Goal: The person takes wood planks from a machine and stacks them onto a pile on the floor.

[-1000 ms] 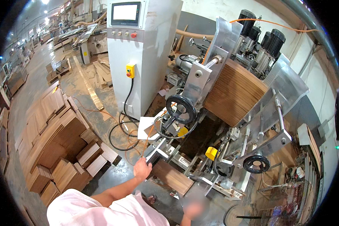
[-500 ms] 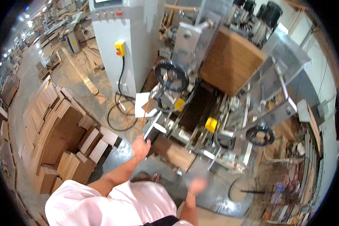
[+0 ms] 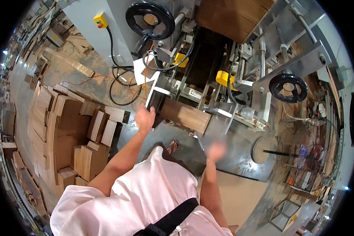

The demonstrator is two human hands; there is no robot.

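Observation:
A flat wooden board (image 3: 187, 115) lies across the near end of the machine, between two metal side rails. My left hand (image 3: 144, 118) is closed on the near end of the left metal rail (image 3: 152, 94), thumb on top. My right hand (image 3: 216, 151) is at the near end of the right metal rail (image 3: 229, 122), just right of the board. It is smeared, so its fingers and anything in them cannot be made out.
Black handwheels (image 3: 150, 19) and yellow motor-like parts (image 3: 224, 78) sit on the machine. A large brown panel (image 3: 234, 17) stands behind. Stacked wooden parts (image 3: 72, 129) are at left, a standing fan (image 3: 314, 155) at right. Cables (image 3: 124, 103) loop over the floor.
The view has tipped down, so the machine sits higher in the picture and more of my body and the floor shows. Both hands remain by the rail ends, and the board still lies between them.

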